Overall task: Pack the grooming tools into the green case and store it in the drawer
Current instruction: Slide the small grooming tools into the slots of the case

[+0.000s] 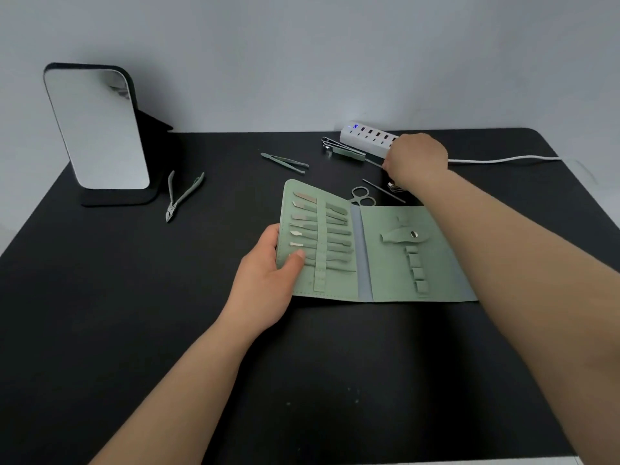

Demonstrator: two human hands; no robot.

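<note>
The green case lies open on the black table, several small tools slotted in its left half and empty loops on its right half. My left hand grips the case's left edge, thumb on the inside. My right hand reaches to the back of the table, fingers closed on the end of a thin metal tool next to the nail clipper. Loose tools lie around: tweezers, cuticle nippers, small scissors, a thin rod.
A standing mirror is at the back left. A white power strip with its cable sits at the back edge by my right hand. No drawer is in view.
</note>
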